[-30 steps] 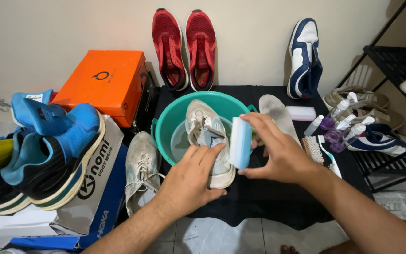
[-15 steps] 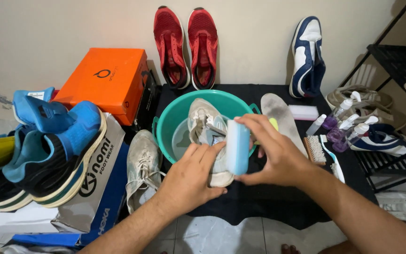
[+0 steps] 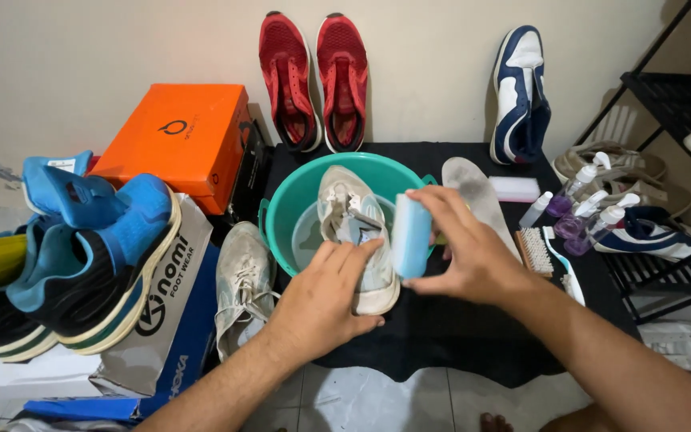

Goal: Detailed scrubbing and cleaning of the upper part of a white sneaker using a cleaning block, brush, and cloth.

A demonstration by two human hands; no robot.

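Head view: looking down at two bare hands working over a green basin [image 3: 281, 210] on a black cloth [image 3: 457, 336].
Left hand [image 3: 319, 298]: gripping the heel end of a dirty white sneaker [image 3: 351, 210], fingers wrapping over its inner side, thumb side hidden.
Sneaker position: lying tilted, toe inside the basin over the water, heel sticking out over the near rim, sitting between the two hands.
Right hand [image 3: 472, 254]: closing around a blue and white sponge block [image 3: 410, 236], fingers on top, thumb underneath.
Sponge position: standing upright just right of the sneaker, touching or nearly touching its side; cannot tell which.
Second sneaker [image 3: 241, 280]: lying on the floor just left of the basin, laces up, apart from both hands.
Insole [image 3: 477, 190]: lying on the cloth behind the right hand.
Brush [image 3: 534, 251]: resting right of the right hand, beside a toothbrush [image 3: 563, 269].
Spray bottles [image 3: 581, 210]: standing grouped at the cloth's right edge.
White bar [image 3: 513, 189]: lying near the insole's far end.
Red shoes [image 3: 313, 80]: leaning upright against the wall behind the basin.
Navy and white shoe [image 3: 520, 96]: leaning on the wall to the right.
Orange box [image 3: 177, 140]: sitting left of the basin.
Blue shoes [image 3: 73, 248]: piling at far left on a paper bag [image 3: 173, 320].
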